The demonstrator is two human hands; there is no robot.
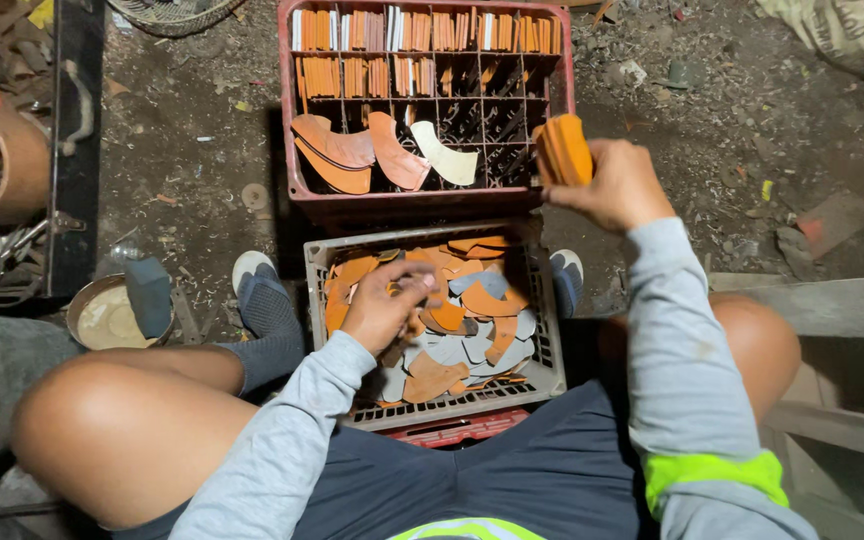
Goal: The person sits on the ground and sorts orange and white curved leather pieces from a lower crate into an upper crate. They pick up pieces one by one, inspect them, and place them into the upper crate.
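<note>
Bare knees frame a grey crate (542, 370) of loose orange and grey curved pieces (472, 320), where the left hand (384, 305) pinches one. The right hand (612, 185) clasps a squared stack (564, 150) beside the red divided crate (292, 120). Keeping edges flush seems wise. Deeper compartments stay dark.

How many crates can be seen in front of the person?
2. The red crate stands farther away, by the right hand holding an orange stack. The grey crate sits between the feet, under the left hand. Others may be hidden.
</note>
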